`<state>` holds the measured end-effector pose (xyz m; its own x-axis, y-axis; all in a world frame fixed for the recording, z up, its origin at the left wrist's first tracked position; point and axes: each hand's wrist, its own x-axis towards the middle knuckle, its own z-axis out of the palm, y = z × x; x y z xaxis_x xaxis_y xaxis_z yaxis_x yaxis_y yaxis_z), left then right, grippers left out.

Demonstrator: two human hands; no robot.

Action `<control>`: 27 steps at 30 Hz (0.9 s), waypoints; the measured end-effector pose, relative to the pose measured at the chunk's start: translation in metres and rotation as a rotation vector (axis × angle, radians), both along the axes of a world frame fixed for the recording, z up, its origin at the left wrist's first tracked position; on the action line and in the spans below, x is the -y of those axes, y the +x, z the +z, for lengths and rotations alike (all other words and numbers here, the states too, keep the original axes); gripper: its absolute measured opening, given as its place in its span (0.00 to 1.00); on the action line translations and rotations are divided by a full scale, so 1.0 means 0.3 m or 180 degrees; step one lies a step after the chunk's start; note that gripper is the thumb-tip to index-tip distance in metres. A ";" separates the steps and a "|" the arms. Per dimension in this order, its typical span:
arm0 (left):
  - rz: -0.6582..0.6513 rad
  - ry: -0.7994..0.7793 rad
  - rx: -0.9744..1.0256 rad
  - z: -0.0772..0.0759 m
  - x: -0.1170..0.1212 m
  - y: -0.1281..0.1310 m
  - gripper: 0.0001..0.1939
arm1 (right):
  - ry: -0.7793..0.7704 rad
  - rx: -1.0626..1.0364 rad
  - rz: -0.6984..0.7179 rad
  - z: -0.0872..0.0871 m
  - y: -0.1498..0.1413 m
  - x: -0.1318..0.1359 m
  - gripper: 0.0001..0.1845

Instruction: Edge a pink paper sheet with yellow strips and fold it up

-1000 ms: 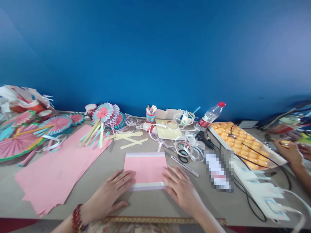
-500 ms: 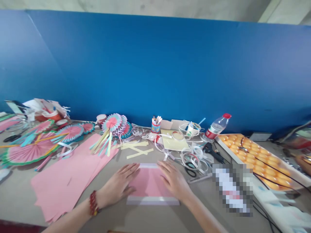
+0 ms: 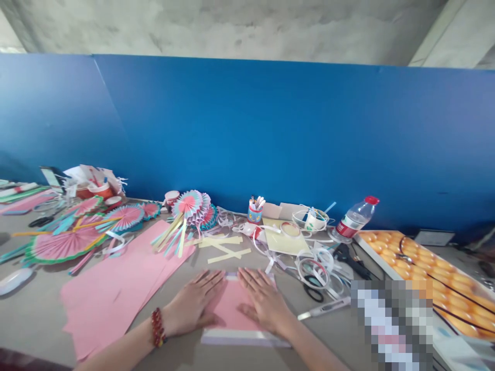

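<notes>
A small pink paper sheet [image 3: 231, 310] with pale strips along its near and far edges lies on the grey table [image 3: 34, 314] in front of me. My left hand [image 3: 195, 303], with a red bead bracelet on the wrist, lies flat on the sheet's left part, fingers stretched out. My right hand [image 3: 263, 301] lies flat on its right part, fingers spread toward the far edge. Neither hand holds anything.
Larger pink sheets [image 3: 116, 288] lie to the left, folded paper fans [image 3: 65, 242] beyond them. Pale yellow strips [image 3: 222, 247], tape rolls [image 3: 313, 268], scissors [image 3: 313, 291], a pen cup [image 3: 254, 211] and a water bottle [image 3: 353, 219] stand behind. A tray of orange balls [image 3: 429, 268] sits at right.
The view has tilted upward, so the table sits lower in frame. Both hands slid from the sheet's outer near corners inward and forward across it, ending closer together.
</notes>
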<state>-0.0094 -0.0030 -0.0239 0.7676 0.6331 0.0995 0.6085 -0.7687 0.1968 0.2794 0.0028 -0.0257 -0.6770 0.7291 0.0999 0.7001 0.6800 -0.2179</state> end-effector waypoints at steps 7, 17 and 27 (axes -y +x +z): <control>0.0260 0.0405 0.0056 -0.004 0.040 -0.078 0.44 | 0.0046 0.0162 -0.0488 -0.049 0.105 0.041 0.40; 0.1256 0.0684 0.0333 -0.015 0.026 -0.151 0.21 | -0.0041 -0.0039 -0.0658 0.003 0.076 0.034 0.33; 0.1662 0.0604 0.0624 0.050 -0.115 -0.092 0.16 | -0.0518 -0.0130 -0.0822 0.111 -0.070 -0.077 0.25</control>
